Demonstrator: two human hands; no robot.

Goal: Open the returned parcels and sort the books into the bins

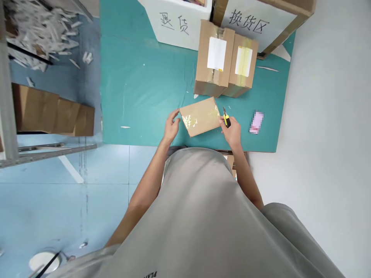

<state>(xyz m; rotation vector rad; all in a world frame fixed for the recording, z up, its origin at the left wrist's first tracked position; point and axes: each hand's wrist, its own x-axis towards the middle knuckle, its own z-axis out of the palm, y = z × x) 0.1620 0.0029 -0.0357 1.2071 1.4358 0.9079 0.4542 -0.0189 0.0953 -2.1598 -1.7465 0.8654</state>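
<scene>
A small flat cardboard box (202, 117) with shiny clear tape across its top lies at an angle near the front edge of the green table. At its left end is my left hand (172, 127), thumb and fingers apart, with the fingertips close to the box's corner. My right hand (232, 131) is at the box's right end and grips a yellow and black utility knife (226, 119). The knife's blade points away from me, beside the box. Fingertips of the right hand seem to touch the box's right edge.
Two taped cartons (214, 58) with labels stand behind the box. Further back are a white bin (179, 27) and a large carton (261, 23), both with handwritten signs. A pixelated pink item (256, 122) lies on the green table (139, 96). Brown cartons (52, 110) and white scraps (46, 31) are at left.
</scene>
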